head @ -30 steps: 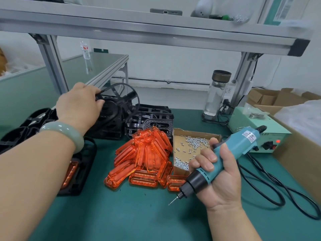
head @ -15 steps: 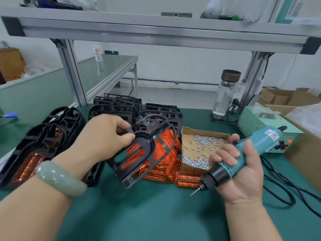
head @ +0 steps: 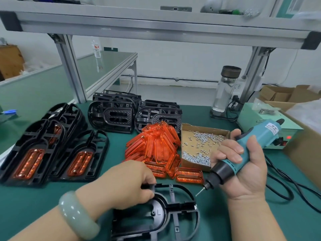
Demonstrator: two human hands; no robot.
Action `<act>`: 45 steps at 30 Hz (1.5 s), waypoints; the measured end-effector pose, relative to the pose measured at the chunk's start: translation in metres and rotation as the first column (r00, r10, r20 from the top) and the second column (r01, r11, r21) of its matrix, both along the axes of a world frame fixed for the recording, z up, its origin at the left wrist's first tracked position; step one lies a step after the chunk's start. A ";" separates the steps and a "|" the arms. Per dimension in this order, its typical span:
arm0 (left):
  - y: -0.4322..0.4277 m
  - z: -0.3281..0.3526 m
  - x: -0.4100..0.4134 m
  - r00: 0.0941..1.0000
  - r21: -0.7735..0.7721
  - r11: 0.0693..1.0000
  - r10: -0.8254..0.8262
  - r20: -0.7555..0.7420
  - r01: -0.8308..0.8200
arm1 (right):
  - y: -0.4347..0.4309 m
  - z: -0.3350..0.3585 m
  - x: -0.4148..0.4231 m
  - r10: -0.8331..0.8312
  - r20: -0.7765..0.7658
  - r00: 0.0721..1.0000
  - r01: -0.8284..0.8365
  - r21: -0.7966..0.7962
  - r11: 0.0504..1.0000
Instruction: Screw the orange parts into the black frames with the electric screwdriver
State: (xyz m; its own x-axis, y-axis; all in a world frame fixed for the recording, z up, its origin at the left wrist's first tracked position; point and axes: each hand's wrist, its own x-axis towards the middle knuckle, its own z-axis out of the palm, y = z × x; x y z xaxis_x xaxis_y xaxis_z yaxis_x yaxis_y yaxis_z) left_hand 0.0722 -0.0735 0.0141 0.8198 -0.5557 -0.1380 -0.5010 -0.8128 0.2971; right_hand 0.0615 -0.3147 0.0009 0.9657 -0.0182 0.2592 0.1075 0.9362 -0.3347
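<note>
Left hand (head: 126, 184) grips black frame (head: 161, 216) on near surface (head: 217, 214); right hand (head: 243, 167) clenched round electric screwdriver (head: 246, 153), bit angled down-left.

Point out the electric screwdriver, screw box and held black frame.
electric screwdriver (head: 266, 135): head view, teal body near the label.
screw box (head: 205, 129): head view, back cardboard rim.
black frame (head: 156, 206): head view, domed centre by the L mark.

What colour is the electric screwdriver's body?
The electric screwdriver is teal with a black nose, seen in the head view.
</note>
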 end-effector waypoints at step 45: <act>-0.056 0.003 0.021 0.928 -0.577 0.737 0.357 -0.111 -0.353 | 0.001 -0.004 0.002 0.022 -0.039 0.999 -0.022 0.018 1.000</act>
